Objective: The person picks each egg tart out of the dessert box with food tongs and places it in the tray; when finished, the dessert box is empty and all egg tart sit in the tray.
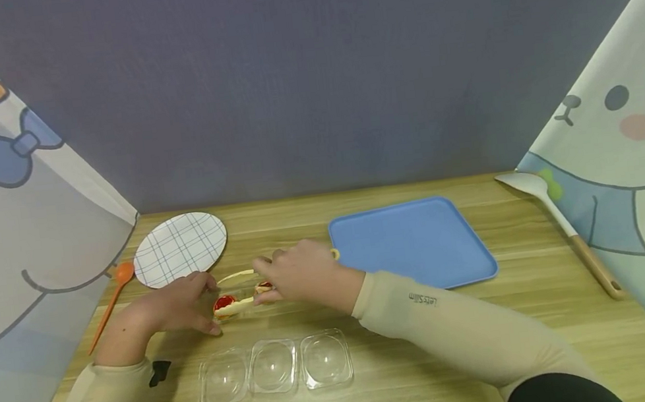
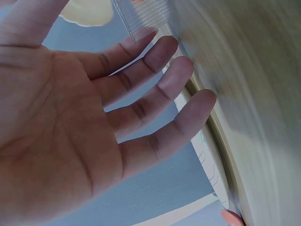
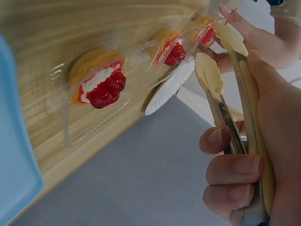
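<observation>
My right hand (image 1: 307, 276) grips a pair of tongs (image 3: 251, 108) with cream-yellow scalloped tips, the tips spread apart. They hang close to the farthest of three tarts, each topped with cream and red cherries. One tart (image 3: 103, 84) sits nearest the right wrist camera, another tart (image 3: 171, 52) behind it, and the farthest tart (image 3: 203, 33) by my left hand. Clear plastic packaging (image 3: 70, 134) surrounds them. My left hand (image 1: 182, 304) is at the packaging's left end, thumb and fingers spread apart. Its index fingertip appears to touch the clear plastic edge (image 2: 141, 28).
Several clear domed lids (image 1: 273, 366) lie joined in front of my hands. A blue tray (image 1: 405, 244) lies to the right, a checked plate (image 1: 180, 249) behind left. An orange spoon (image 1: 112, 298) lies at left, a white wooden-handled spatula (image 1: 564, 226) at far right.
</observation>
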The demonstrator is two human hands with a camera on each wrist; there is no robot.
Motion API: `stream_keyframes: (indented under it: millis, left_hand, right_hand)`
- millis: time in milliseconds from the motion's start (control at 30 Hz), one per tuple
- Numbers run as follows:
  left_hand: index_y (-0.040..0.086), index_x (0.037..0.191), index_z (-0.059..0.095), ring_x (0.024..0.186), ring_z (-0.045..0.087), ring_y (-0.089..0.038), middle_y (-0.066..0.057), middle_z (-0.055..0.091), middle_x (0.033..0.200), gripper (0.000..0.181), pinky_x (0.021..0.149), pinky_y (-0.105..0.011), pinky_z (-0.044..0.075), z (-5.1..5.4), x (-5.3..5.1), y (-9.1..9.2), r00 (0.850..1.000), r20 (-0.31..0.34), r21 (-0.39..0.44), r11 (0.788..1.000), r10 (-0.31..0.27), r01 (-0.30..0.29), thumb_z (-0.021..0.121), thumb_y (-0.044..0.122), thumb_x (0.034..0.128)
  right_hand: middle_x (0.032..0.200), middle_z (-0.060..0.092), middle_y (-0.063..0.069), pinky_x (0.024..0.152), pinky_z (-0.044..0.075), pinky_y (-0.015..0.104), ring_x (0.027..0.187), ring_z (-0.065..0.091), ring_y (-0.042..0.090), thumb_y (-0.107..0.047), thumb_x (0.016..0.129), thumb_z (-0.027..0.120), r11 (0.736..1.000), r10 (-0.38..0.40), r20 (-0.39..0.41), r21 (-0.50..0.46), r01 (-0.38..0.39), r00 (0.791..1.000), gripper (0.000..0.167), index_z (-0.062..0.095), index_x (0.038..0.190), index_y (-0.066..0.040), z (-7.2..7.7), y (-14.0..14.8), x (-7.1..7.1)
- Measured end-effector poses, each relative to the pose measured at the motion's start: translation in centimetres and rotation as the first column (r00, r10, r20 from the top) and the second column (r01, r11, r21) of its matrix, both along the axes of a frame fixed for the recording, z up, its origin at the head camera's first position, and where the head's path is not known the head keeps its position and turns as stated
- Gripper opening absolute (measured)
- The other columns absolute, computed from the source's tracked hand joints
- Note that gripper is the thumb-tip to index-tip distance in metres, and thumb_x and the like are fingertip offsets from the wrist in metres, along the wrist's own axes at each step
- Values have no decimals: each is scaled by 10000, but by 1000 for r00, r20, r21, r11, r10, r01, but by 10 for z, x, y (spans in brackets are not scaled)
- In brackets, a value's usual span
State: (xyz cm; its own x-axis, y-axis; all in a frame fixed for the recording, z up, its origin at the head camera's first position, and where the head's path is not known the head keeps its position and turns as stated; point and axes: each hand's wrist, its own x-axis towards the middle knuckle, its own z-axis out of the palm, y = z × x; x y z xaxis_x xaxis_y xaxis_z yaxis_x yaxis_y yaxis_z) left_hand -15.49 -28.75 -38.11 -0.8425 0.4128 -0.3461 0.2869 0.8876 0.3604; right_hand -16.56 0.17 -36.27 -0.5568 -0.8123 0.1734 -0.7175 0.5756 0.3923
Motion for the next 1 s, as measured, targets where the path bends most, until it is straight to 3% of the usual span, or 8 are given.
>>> stream_keyframes:
  millis: [233,400,500,733,1000]
  left_hand:
    - [33,1292,551,1264,615,-427,-185,639,1329,838,1050,-620,520,-1,0,0,1000,-11,-33,999,-15,15,952,510,730]
    - [28,1304,550,1256,622,-426,-179,643,1326,843,1044,-616,525,-1,-1,0,1000,-17,-51,998,-20,19,945,513,739]
    - [29,1298,556,1254,618,-416,-168,643,1319,834,1039,-610,526,-1,-1,0,1000,-12,-51,999,-19,18,946,511,740]
    - [31,1307,558,1252,613,-413,-152,630,1314,840,1028,-610,532,0,-1,1,1000,-5,-61,998,-21,21,941,526,746]
    - [49,1299,558,1262,607,-425,-155,635,1325,820,1035,-621,522,0,-2,0,1000,6,-61,998,-20,21,939,524,750]
  right_hand:
    - [660,449,-121,450,237,225,544,303,64,-817,1009,342,996,-38,149,89,25,988,599,513,1075,-247,1,-10,-7]
    - [625,420,-119,449,254,236,541,324,63,-831,990,369,995,-3,146,97,-11,989,624,531,1069,-233,4,-13,-17]
    - [629,429,-113,463,292,239,549,351,68,-832,985,384,994,11,192,103,-32,981,634,534,1099,-227,6,-14,-22]
    - [702,576,-86,525,426,310,595,510,104,-833,988,387,989,18,256,136,-54,966,653,547,1167,-225,14,-14,-33]
    - [700,555,-99,516,385,280,598,475,84,-827,993,375,982,-17,282,187,-37,959,643,543,1197,-241,18,-20,-30]
